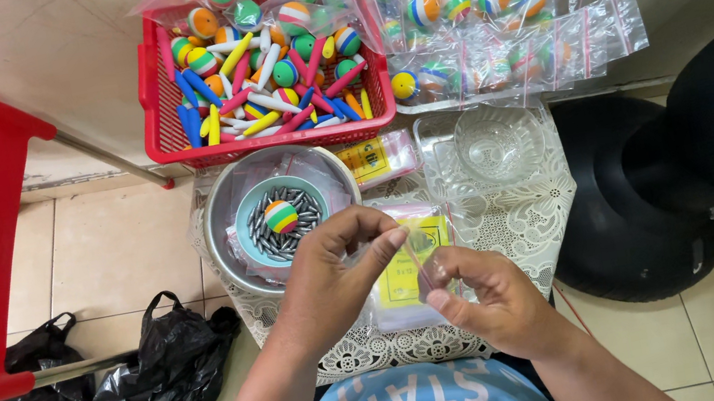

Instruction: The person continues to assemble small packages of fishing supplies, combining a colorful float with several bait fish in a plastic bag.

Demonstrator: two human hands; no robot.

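1. Above the surface (516, 212), the left hand (331, 274) is nearly closed, fingers pinching the top edge of a small clear bag (430, 256).
2. The right hand (481, 291) grips the same bag from below, fingers curled.

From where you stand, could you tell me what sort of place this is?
Probably a small home packing spot on a tiled floor: a red basket of striped foam balls and sticks, bagged balls, and a low lace-covered table.

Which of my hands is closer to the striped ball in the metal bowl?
Left. The left hand sits just below the striped ball, by the bowl's rim; the right hand is farther, lower right, pinching a clear bag.
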